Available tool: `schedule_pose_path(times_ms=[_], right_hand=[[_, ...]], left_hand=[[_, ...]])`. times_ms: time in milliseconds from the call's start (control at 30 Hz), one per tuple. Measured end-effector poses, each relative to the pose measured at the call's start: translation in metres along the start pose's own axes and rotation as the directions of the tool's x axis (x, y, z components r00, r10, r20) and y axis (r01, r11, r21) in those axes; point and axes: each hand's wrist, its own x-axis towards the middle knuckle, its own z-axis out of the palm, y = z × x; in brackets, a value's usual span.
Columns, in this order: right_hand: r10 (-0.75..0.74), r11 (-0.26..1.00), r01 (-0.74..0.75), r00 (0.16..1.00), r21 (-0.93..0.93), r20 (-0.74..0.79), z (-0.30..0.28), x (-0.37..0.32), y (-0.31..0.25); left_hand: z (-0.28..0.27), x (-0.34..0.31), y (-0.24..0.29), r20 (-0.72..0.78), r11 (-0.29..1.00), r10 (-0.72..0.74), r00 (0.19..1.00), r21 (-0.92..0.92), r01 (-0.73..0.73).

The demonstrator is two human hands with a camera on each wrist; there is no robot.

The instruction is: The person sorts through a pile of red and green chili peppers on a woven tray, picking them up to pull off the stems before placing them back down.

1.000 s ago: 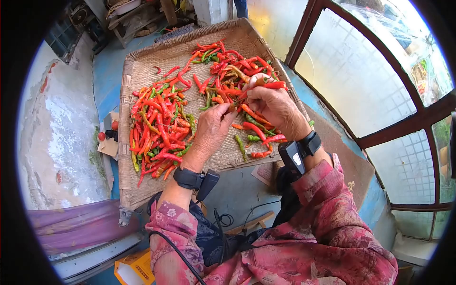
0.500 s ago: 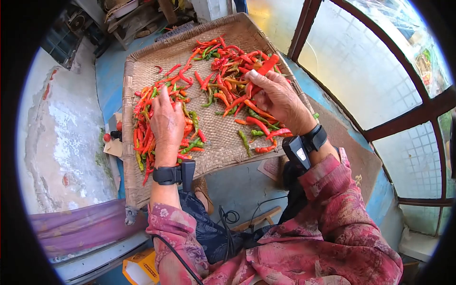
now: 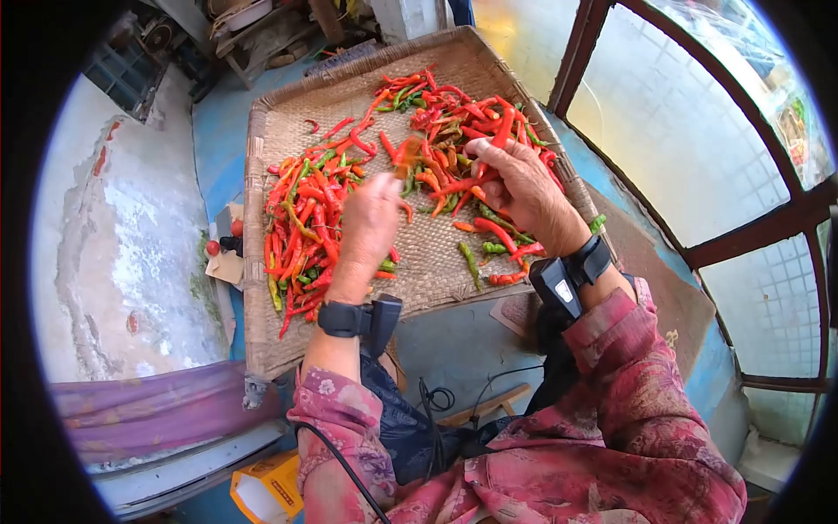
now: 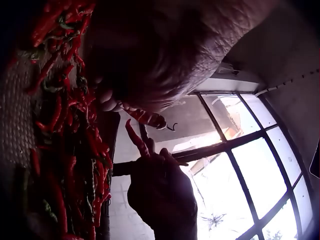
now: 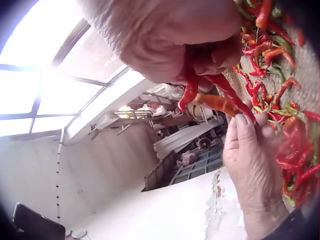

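Observation:
Chili peppers, mostly red with some orange and green, lie in two heaps, a left heap (image 3: 301, 223) and a right heap (image 3: 454, 113), in a shallow woven tray (image 3: 428, 279). My left hand (image 3: 369, 223), blurred, is between the heaps and pinches an orange chili pepper (image 5: 217, 103) at its fingertips. Over the right heap, my right hand (image 3: 528, 188) grips red chili peppers (image 5: 229, 94), one sticking up past the thumb. In the right wrist view the orange pepper is close to the red ones. My right palm hides part of what it holds.
The tray's raised rim (image 3: 257, 175) runs along its left side. Framed window panes (image 3: 663, 113) stand to the right, a peeling wall (image 3: 131, 236) to the left. A yellow box (image 3: 271, 489) and black cables (image 3: 432, 410) are below, near the person's legs.
My left hand went from beside the right hand to the left heap, then came back toward the middle with an orange chili pepper. The right hand stays over the right heap, holding red ones.

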Motion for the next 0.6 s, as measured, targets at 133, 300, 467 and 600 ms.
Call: schedule_pose_path(times_ms=[133,300,467,600], right_hand=[[0.164,0.95,-0.154,0.986,0.273,-0.016,-0.004,0.006,0.004],[0.166,0.949,-0.18,0.983,0.258,0.078,0.014,-0.004,0.005],[0.005,0.989,0.009,0.996,-0.15,0.094,0.016,-0.003,0.01],[0.018,0.992,-0.013,0.999,-0.128,0.039,0.018,0.002,0.016]], left_hand=[[-0.019,0.017,-0.013,-0.403,0.905,0.23,0.886,0.423,-0.042],[-0.005,-0.002,0.028,0.081,0.868,-0.038,0.996,-0.491,0.073],[0.016,-0.016,0.052,0.099,0.844,-0.021,0.995,-0.531,0.07],[0.014,-0.008,0.033,0.068,0.904,-0.07,0.995,-0.418,0.092]])
